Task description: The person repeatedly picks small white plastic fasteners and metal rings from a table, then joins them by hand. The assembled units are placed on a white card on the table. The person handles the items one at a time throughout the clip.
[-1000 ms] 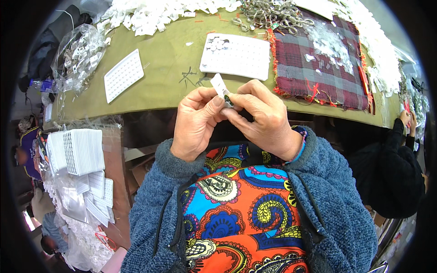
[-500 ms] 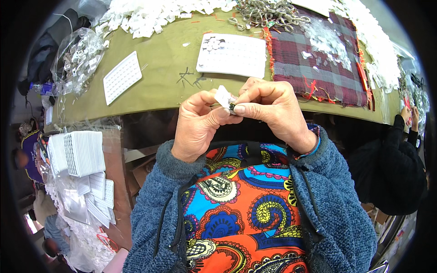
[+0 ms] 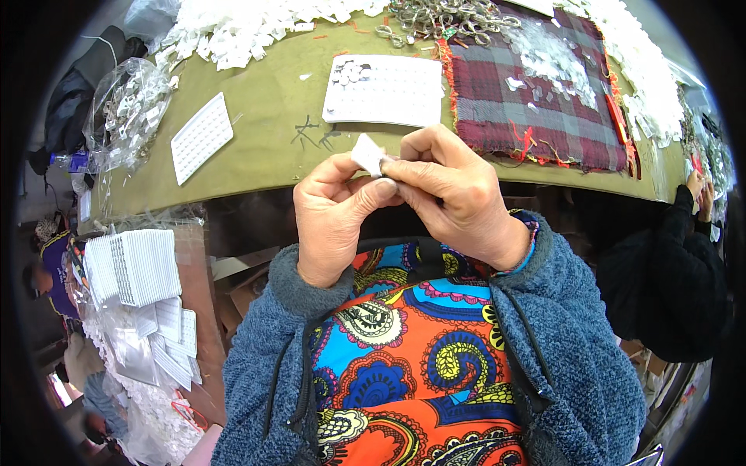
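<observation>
Fingers (image 3: 423,174) pinch a small white piece (image 3: 367,153).

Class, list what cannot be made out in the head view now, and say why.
White piece: in the head view, its lower end is covered by the left hand and right hand.
Pile of white pieces: its far side is cut off by the head view's top edge.
Co-worker's hands: in the head view, too small, near the dark rim, to tell their grip.

L hand (image 3: 332,216) & R hand (image 3: 464,194) raised, v. close tog., both pinching w/ thumb (image 3: 371,196) vs. fingers (image 3: 332,168).
</observation>
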`<state>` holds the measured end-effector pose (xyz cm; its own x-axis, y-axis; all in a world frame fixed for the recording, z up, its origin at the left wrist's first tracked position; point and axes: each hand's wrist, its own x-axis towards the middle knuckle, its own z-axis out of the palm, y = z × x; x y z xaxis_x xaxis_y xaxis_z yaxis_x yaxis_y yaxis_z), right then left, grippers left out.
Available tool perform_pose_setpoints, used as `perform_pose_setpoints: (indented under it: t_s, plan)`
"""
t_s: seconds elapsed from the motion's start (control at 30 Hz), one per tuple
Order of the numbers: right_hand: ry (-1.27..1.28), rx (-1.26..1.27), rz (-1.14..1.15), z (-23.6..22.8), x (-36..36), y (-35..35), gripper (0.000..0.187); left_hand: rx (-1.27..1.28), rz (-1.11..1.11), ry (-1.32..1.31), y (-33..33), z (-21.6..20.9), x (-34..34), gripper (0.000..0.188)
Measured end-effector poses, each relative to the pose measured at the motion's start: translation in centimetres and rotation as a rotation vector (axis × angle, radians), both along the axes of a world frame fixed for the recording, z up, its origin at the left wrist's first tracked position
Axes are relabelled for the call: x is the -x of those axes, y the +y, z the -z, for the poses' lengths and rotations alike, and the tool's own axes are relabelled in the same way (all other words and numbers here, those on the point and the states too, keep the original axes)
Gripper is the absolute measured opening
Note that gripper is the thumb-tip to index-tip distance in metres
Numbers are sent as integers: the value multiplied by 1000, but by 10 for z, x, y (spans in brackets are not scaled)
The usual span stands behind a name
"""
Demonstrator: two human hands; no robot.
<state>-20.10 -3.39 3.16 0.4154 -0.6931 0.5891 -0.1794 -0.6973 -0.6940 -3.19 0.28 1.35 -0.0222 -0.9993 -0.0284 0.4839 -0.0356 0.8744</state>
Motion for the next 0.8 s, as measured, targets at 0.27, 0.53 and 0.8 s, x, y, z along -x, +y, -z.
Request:
perform_pose_setpoints:
  t_s: [0.27,0.53,0.8]
  plan:
    - [-146,-697,6,-3,0,14,4,89,-32,150,-2,8,-2,19]
    - [-7,-256,109,-3,-7,14,11,199,-83,-79,3,6,0,17]
    - [98,-158,112,-7,-3,12,12,142,-115,-48,4,5,6,15]
